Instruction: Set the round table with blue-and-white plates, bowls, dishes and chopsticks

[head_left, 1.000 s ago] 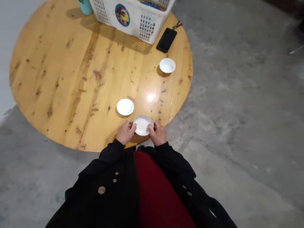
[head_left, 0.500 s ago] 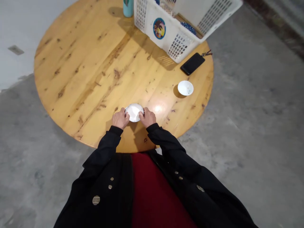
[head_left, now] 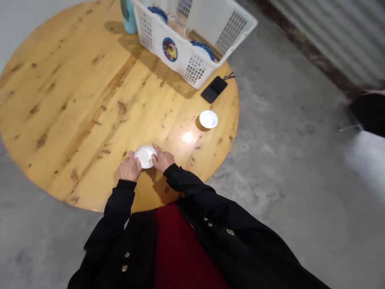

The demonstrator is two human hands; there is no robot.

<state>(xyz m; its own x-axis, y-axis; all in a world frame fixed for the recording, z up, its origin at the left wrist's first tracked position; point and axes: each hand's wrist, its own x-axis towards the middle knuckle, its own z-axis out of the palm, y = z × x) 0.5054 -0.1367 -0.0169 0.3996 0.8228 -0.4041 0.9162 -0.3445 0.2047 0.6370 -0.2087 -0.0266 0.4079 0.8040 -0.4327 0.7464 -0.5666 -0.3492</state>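
A small white bowl (head_left: 145,157) is between my two hands, near the front edge of the round wooden table (head_left: 75,132). My left hand (head_left: 130,167) grips its left rim, with the thumb on the near side. On the opposite rim, my right hand (head_left: 163,159) is closed the same way. I cannot tell whether the bowl touches the tabletop. A second white bowl (head_left: 208,119) stands upright to the right, apart from both hands.
A white plastic basket (head_left: 180,60) at the back holds blue-rimmed dishes (head_left: 204,50). Left of it stands a light-blue bottle (head_left: 129,18). A black phone (head_left: 214,89) with a strap lies near the table's right edge. A blurred black-and-white object (head_left: 371,116) is at the far right.
My view has turned to the right, so the table and everything on it appear further left. Both hands keep their hold on the bowl, at about the same place on the table.
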